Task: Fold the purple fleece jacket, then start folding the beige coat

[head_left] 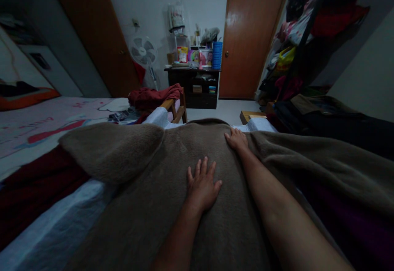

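A brown fleecy sweater [147, 217] lies spread out face up, with one sleeve [117, 148] folded out to the left and the other [320, 156] stretching to the right. My left hand [203, 187] rests flat on its middle, fingers spread. Farther up, near the neckline at the right shoulder, my right hand [237, 139] lies on the fabric with its fingers extended. Neither hand grips anything. Beneath the sweater is a pale blue-grey cloth [61, 226].
Dark red cloth [40, 189] lies at left, beside a printed pink bedsheet [74, 115]. Dark clothes [344, 119] are piled at right. Beyond stand a red garment [154, 96] on a wooden frame, a fan [143, 51], a dark cabinet [177, 84] and a wooden door [249, 37].
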The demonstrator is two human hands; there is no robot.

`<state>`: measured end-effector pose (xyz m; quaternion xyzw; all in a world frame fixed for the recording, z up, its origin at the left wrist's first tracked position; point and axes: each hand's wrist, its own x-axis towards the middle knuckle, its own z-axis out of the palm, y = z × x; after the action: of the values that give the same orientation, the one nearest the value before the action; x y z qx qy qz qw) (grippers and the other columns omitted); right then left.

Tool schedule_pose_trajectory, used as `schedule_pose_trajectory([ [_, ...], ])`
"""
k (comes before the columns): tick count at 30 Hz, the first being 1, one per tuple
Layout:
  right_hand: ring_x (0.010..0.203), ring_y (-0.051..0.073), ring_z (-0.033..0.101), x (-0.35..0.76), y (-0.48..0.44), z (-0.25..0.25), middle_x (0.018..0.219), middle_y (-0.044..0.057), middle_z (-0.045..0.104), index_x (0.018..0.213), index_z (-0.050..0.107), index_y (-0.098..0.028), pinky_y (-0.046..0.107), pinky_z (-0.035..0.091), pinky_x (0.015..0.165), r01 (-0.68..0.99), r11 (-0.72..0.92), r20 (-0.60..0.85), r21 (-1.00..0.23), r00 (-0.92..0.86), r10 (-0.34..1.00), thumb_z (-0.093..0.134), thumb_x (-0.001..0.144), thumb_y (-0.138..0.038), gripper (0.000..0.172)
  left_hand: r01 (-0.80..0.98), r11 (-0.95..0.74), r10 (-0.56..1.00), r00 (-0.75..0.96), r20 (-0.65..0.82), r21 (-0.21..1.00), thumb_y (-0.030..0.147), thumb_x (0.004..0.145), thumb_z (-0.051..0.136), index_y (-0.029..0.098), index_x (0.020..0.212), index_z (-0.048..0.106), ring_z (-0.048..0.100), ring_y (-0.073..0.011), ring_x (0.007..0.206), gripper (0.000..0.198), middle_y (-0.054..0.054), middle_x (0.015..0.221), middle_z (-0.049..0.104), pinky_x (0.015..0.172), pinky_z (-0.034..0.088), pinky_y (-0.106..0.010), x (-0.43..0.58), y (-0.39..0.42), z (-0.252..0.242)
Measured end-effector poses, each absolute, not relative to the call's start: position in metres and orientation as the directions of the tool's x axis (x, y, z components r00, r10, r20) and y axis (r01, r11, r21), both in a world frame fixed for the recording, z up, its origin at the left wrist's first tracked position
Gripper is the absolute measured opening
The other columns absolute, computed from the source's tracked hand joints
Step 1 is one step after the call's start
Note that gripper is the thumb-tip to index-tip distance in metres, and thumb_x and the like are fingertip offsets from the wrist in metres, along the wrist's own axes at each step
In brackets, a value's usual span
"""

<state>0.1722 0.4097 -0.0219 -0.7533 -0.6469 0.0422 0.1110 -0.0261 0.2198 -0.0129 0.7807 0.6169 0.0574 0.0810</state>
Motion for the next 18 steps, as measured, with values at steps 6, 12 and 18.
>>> schedule_pose_trajectory([
  [6,0.14,0.03,0.029,0.17,0.402,-0.022,0.147,0.018,0.041,0.143,0.042,-0.013,0.046,0.018,0.113,0.954,-0.202,0.132,-0.223,0.235,0.963,0.028,0.094,-0.058,0.068,0.955,-0.223,0.973,0.231,-0.018,0.193,0.053,0.092,0.038,0.032,0.152,0.026,0.013,-0.0311,0.148,0.064,-0.004,0.163,0.013,0.115,0.012,-0.063,-0.025,0.22,-0.011],
  [12,0.144,0.034,0.017,0.171,0.4,-0.025,0.153,0.018,0.033,0.144,0.043,-0.016,0.055,0.01,0.113,0.93,-0.307,0.135,-0.2,0.336,0.932,0.03,0.093,-0.061,0.069,0.955,-0.226,0.973,0.232,-0.009,0.195,0.053,0.092,0.039,0.032,0.151,0.027,0.012,-0.0309,0.148,0.064,-0.004,0.163,0.013,0.115,0.011,-0.063,-0.026,0.22,-0.014],
  [18,0.143,0.035,0.021,0.174,0.398,-0.022,0.151,0.02,0.035,0.141,0.046,-0.013,0.051,0.014,0.113,0.938,-0.287,0.144,-0.193,0.316,0.938,0.034,0.093,-0.058,0.067,0.95,-0.22,0.973,0.229,-0.017,0.222,0.053,0.092,0.039,0.032,0.151,0.027,0.013,-0.0303,0.148,0.064,-0.005,0.163,0.013,0.114,0.012,-0.063,-0.025,0.22,-0.011],
])
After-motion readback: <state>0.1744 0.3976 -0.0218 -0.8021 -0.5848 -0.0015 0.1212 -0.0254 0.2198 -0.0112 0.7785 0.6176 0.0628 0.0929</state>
